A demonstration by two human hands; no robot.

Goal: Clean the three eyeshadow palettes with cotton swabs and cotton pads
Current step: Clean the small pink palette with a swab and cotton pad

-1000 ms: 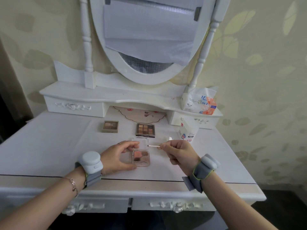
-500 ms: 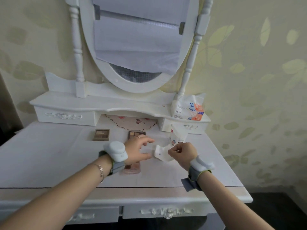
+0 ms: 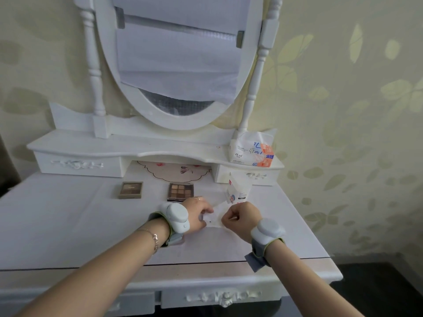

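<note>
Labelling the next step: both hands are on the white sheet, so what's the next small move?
Probably lay the thin cotton swab, pinched in the right hand, on the small white paper sheet that the left hand holds flat. Its dark specks suggest it collects waste.

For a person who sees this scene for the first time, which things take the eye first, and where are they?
The two hands meet at the middle of the white dressing table: the left hand and the right hand hold a white cotton pad between them. Behind them lie two brown eyeshadow palettes, and above stands the oval mirror, covered with paper.
</note>
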